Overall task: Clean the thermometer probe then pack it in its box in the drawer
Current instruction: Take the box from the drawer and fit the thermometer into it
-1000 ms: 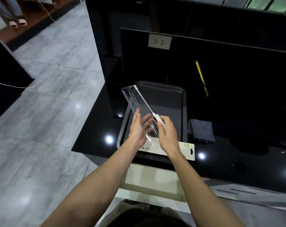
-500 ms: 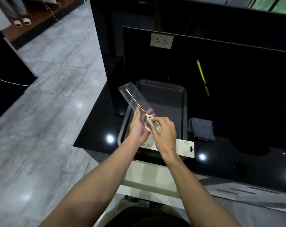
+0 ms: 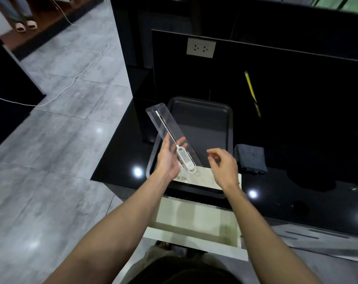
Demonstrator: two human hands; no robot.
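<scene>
The white thermometer (image 3: 184, 157) with its thin metal probe lies inside a long clear plastic box (image 3: 165, 124), probe tip pointing up-left. My left hand (image 3: 168, 158) holds the box from below, its fingers showing through the plastic. My right hand (image 3: 223, 162) hovers just right of the box with loosely curled fingers and holds nothing. A white card insert (image 3: 206, 178) lies under the box's lower end. The open white drawer (image 3: 196, 228) sits below the counter edge, in front of my body.
A dark metal tray (image 3: 202, 124) lies on the black glossy counter (image 3: 297, 191) behind my hands. A folded grey cloth (image 3: 251, 158) rests right of the tray. A yellow pencil-like stick (image 3: 252, 93) and a wall socket (image 3: 201, 47) are further back. Grey tiled floor lies left.
The thermometer went fully into the clear box. My right hand let go of it and moved away to the right. The left hand kept holding the box.
</scene>
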